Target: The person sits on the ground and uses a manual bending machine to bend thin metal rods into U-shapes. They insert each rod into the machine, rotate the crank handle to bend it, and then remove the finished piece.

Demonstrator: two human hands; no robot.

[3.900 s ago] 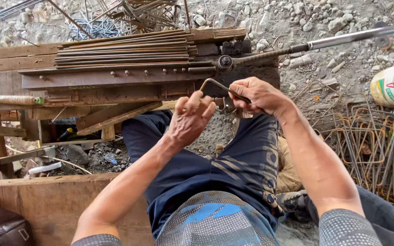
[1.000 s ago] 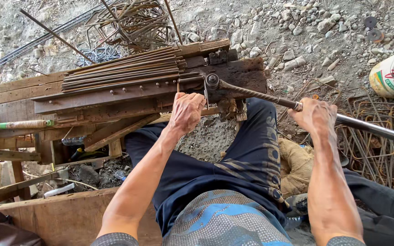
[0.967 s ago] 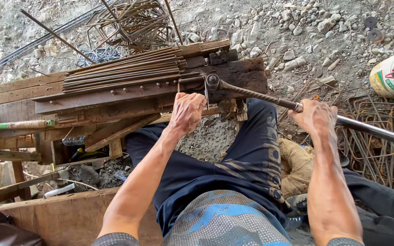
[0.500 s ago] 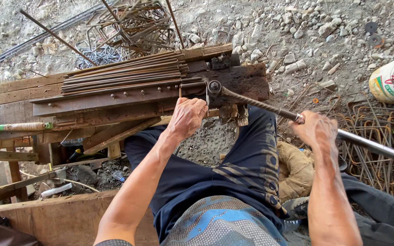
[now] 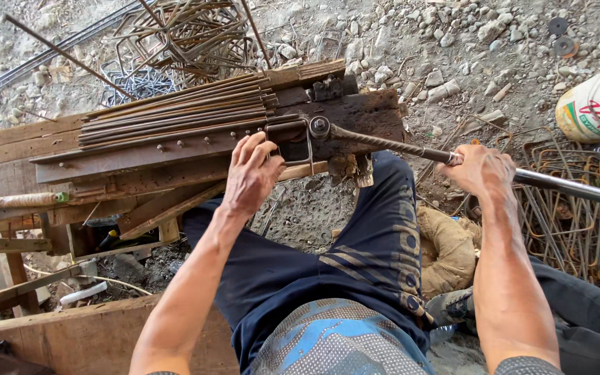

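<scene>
Bending lever [image 5: 411, 147] comes first from where I watch: a ribbed steel bar that turns into a smooth pipe, pivoting on a round pin at the edge of the dark wooden bench [image 5: 175, 156]. My right hand [image 5: 484, 173] is wrapped around it where rib meets pipe, fingers curled shut over the metal; the pivot lies well beyond those fingertips, toward the other hand. Just at the tips of my left hand [image 5: 251, 173] sits a thin steel rod [image 5: 293, 139], bent into a square corner beside the pin. The left fingers are spread, pressing down on the rod and bench; I cannot tell whether any of them curl around it. Past the left fingertips, a bundle of straight rods [image 5: 175, 118] lies along the bench top. Further out are tangled bent stirrups [image 5: 189, 35] on the gravel. Beyond my right knuckles stands a stack of finished stirrups [image 5: 578, 229], with a white sack [image 5: 598, 104] above it.
</scene>
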